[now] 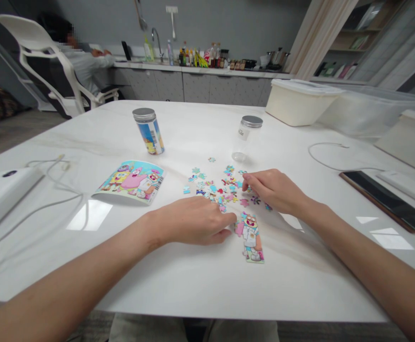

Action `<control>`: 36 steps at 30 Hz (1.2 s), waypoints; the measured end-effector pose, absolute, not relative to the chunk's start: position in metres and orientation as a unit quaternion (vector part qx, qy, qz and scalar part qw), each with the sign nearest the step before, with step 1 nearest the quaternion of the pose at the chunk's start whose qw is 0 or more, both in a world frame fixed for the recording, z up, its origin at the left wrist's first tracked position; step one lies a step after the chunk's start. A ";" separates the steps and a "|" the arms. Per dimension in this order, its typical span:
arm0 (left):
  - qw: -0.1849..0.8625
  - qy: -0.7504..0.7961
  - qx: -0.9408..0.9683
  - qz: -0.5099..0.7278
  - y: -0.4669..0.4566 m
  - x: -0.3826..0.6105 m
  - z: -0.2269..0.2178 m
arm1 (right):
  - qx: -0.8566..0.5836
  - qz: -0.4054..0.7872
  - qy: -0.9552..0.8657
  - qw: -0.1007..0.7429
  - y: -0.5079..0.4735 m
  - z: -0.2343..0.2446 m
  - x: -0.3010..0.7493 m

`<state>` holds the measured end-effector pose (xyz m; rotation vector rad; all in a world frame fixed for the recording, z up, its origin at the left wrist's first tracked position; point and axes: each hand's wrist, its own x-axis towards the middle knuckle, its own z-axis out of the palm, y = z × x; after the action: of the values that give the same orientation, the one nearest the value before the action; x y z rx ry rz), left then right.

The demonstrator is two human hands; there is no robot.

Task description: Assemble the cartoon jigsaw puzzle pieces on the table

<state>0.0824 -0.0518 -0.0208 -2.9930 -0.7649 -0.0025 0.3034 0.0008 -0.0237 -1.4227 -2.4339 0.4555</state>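
My left hand point(200, 221) is low over the white table, its index finger and thumb apart. Its index fingertip reaches the left edge of a joined strip of jigsaw puzzle point(252, 240) showing a cartoon figure in a white coat. Beyond it lies a loose spread of small colourful puzzle pieces point(212, 188). At the right side of this spread is my right hand point(273, 190), fingers curled and pinched together; whatever is between the fingertips is hidden. A curved picture sheet point(132, 180) with cartoon characters lies to the left of the pieces.
Behind the pieces stand a printed jar point(154, 135) and a clear jar point(245, 137), both with metal lids. Cream bins point(300, 102), a phone point(381, 197) and a cable are at right. A white device point(8, 194) with cables lies left. A person point(86, 66) sits at the far left.
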 end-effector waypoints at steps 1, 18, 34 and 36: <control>0.026 -0.246 -0.969 -0.001 -0.052 0.082 -0.021 | -0.502 0.165 -0.837 0.145 0.001 -0.023 0.303; 0.046 -0.245 -0.968 0.010 -0.049 0.079 -0.021 | -0.615 0.179 -0.741 0.201 0.006 -0.023 0.307; 0.136 -0.278 -0.951 0.005 -0.040 0.069 -0.028 | -0.459 0.143 -0.872 0.092 0.034 -0.024 0.339; 0.128 -0.272 -0.954 -0.008 -0.039 0.068 -0.030 | -0.433 0.177 -0.881 0.075 0.037 -0.023 0.343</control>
<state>0.0679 -0.0389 -0.0303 -2.7747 -0.7899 -0.0228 0.3433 0.0366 -0.0230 -1.2989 -2.6420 0.5304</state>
